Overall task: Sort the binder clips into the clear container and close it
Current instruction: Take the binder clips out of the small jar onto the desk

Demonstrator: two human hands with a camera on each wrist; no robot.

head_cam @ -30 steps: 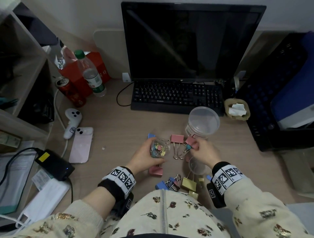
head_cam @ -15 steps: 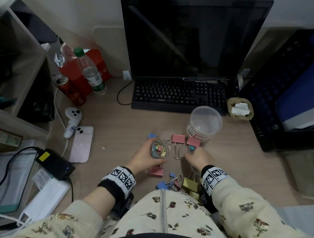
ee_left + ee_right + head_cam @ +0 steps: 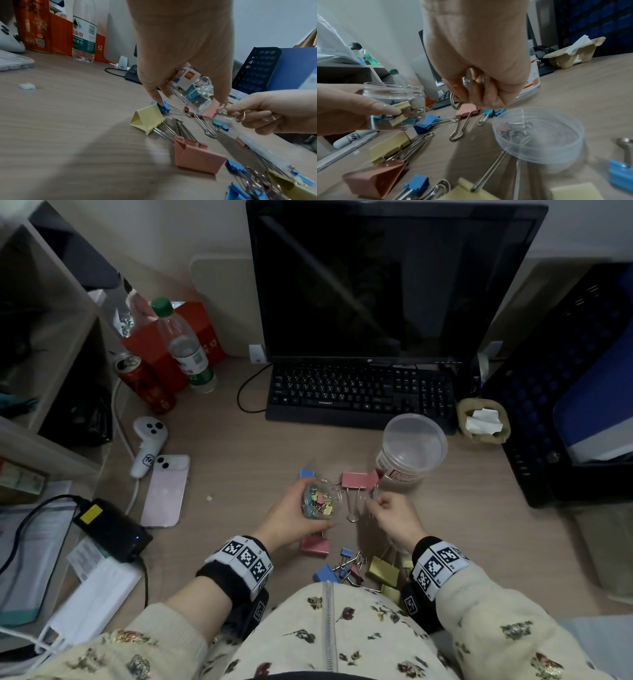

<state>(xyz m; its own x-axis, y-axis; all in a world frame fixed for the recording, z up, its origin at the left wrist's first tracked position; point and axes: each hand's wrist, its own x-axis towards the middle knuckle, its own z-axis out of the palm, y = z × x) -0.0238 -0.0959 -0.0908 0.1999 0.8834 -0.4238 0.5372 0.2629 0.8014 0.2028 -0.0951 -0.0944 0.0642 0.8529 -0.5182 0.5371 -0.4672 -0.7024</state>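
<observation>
At six o'clock from the keyboard (image 3: 359, 392), the left hand (image 3: 291, 518) grips the clear container (image 3: 322, 499). The right hand (image 3: 394, 515) pinches a pink clip's (image 3: 359, 480) wire handle; next, probably lift it into the jar

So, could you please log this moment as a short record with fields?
left hand: left hand holds the small clear jar, partly filled with small clips
right hand: right hand pinches the wire handle of a pink binder clip
jar lid: clear lid lies on the desk, off the jar
loose clips: several pink, yellow and blue ones on the desk
</observation>
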